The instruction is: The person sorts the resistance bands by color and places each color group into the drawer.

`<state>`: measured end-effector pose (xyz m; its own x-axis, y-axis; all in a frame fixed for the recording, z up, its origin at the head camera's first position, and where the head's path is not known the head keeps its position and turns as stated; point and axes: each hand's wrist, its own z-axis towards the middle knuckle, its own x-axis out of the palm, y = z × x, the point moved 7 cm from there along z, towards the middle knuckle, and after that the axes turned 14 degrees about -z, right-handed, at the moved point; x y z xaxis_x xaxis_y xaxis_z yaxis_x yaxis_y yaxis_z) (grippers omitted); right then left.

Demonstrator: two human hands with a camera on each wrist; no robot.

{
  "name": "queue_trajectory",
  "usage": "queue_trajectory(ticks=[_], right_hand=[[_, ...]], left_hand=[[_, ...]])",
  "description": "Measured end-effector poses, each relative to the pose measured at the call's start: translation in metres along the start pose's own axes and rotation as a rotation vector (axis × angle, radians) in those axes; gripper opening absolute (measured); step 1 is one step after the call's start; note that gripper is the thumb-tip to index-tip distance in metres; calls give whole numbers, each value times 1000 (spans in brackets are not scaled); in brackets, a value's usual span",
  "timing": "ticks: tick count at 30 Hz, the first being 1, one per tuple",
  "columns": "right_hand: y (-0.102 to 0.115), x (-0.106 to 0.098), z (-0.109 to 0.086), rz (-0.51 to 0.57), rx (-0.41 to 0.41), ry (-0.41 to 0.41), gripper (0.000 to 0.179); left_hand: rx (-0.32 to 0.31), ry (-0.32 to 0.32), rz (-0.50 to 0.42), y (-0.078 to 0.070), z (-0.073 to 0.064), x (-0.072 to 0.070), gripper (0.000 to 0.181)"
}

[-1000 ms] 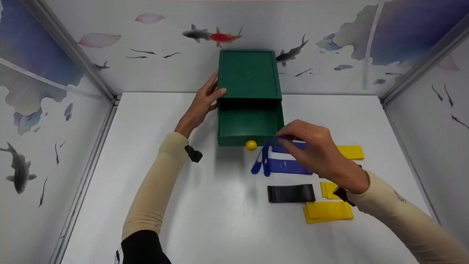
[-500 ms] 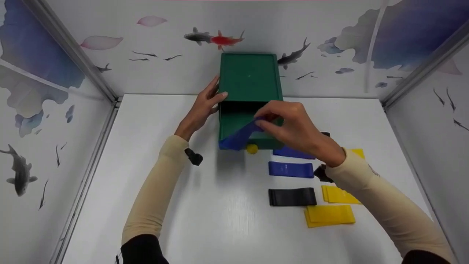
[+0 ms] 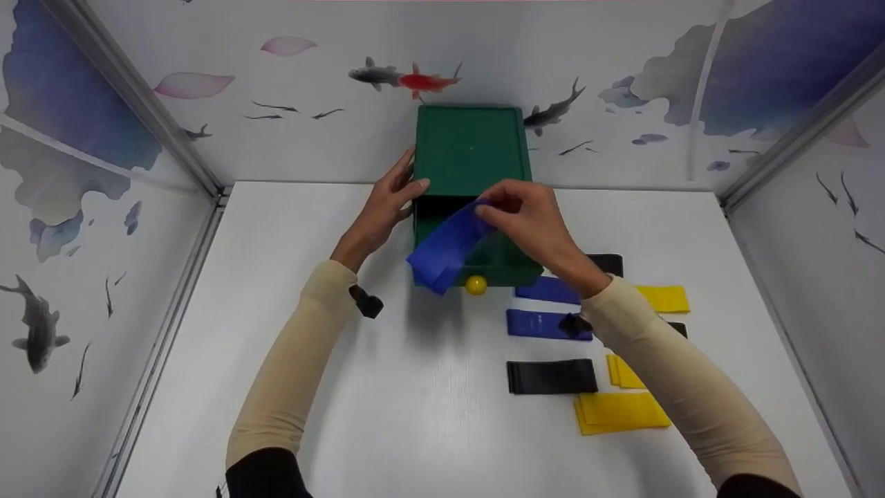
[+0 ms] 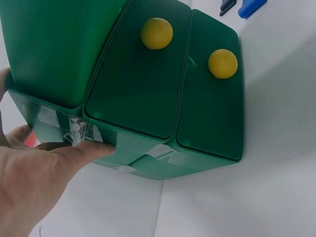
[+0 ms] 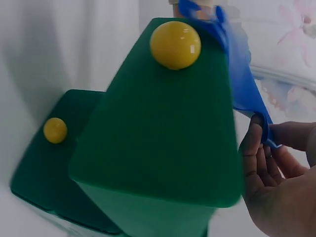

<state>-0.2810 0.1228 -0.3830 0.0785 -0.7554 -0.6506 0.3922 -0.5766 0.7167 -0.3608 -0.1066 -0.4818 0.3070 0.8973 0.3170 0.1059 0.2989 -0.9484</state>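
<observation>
A green drawer cabinet (image 3: 470, 152) stands against the back wall with its top drawer (image 3: 508, 275) pulled out. On the drawer front is a round yellow knob (image 3: 476, 285). My left hand (image 3: 380, 211) rests against the cabinet's left side; in the left wrist view its thumb (image 4: 91, 150) lies straight along that side. Over the open drawer, my right hand (image 3: 529, 214) pinches one end of a blue flat elastic band loop (image 3: 446, 252). The band's free end hangs left across the drawer's front edge. In the right wrist view, thumb and fingers pinch the band (image 5: 244, 81) beside the drawer.
Right of the cabinet lie more flat bands on the white table (image 3: 415, 415): blue ones (image 3: 532, 324), a black one (image 3: 553, 377), and yellow ones (image 3: 622, 413). The right forearm covers some of them. Lower closed drawers (image 4: 210, 113) show in the left wrist view.
My right hand has carried the blue band leftward from beside the drawer's right corner to over the drawer. My left hand has stayed at the cabinet's side.
</observation>
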Motion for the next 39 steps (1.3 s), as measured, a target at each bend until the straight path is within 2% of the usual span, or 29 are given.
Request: queue_trajectory(ticks=[4,9,14,17,22,28,34,39], right_hand=[[-15,2,-1,-28,83,-47,16],[-24,2,-2,-62,121,-108,15],[-30,3,2,-83,113,-131,14],[-31,3,3,-134,91,-141,13],[-26,5,4,-279,61,-122,16],[-25,10,3,-415,48,-54,18],[-27,15,1,-448,53,-15,21],[-24,15,0,-436,43,-3,47]], left_hand=[[1,-1,2,1,1,3,83],[3,7,1,0,1,4,83],[5,10,-5,0,1,3,81],[6,6,-3,1,1,3,81],[5,2,-9,1,0,3,83],[4,-1,-15,1,1,2,83],[4,-2,-24,2,0,-1,82],[11,1,-27,2,0,-3,81]])
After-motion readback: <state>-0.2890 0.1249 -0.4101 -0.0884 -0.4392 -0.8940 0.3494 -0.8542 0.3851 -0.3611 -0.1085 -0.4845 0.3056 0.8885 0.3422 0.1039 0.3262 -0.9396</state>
